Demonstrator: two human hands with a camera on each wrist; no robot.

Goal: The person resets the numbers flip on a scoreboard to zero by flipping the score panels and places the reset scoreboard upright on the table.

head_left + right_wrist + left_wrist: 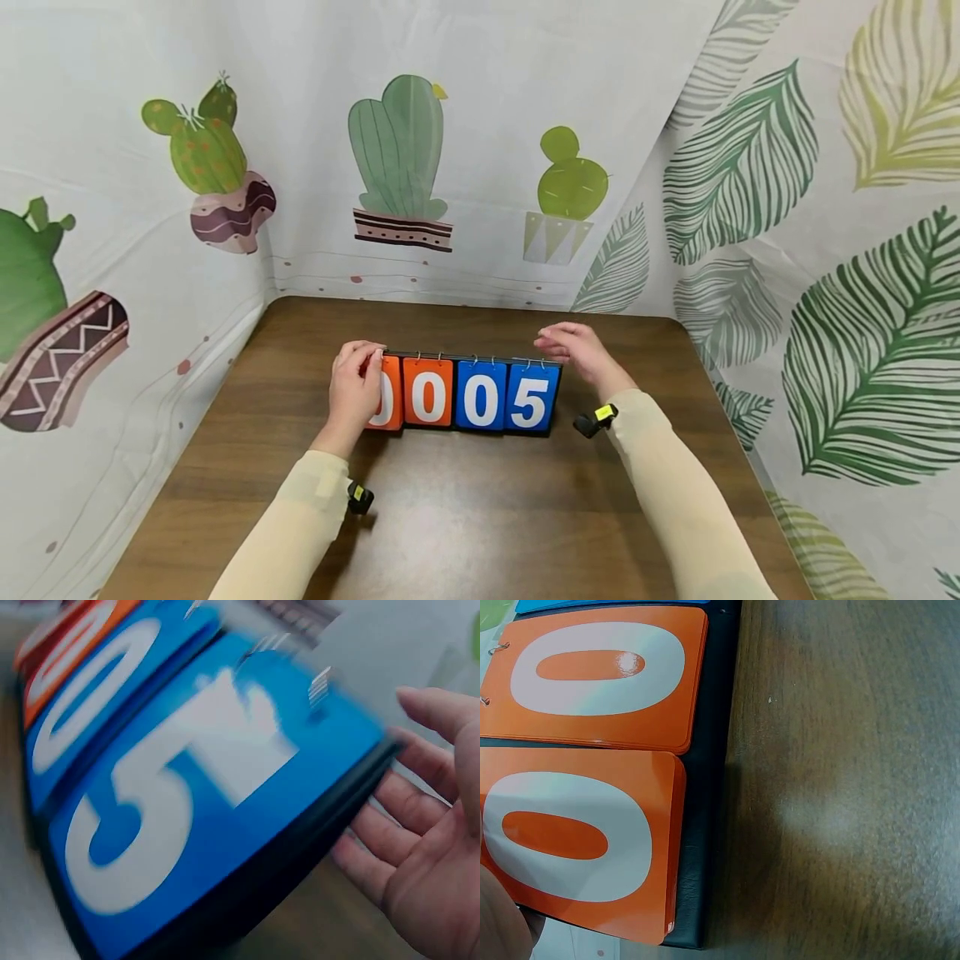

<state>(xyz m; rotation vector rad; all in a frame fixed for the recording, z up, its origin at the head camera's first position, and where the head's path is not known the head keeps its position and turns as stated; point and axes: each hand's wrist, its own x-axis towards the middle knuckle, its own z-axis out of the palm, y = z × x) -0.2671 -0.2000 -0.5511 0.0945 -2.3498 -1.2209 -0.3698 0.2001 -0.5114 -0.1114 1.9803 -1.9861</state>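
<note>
A tabletop flip scoreboard [455,393] stands on the table, its ringed number cards facing me. Two orange cards on the left each show 0; the blue cards on the right read 0 and 5. My left hand [352,390] grips its left end, thumb over the front of the outer orange card [574,840], the other fingers mostly hidden. Around the top right corner, my right hand [587,354] has its fingers loosely extended. In the right wrist view, those fingers [405,791] lie beside and partly behind the black edge by the blue 5 card [247,825]; contact is unclear.
The brown wooden table [480,517] reaches forward to a white curtain [495,50] printed with cacti and leaves, which also hangs along both sides. A small black camera [360,497] is worn on the left wrist, another camera [595,421] on the right.
</note>
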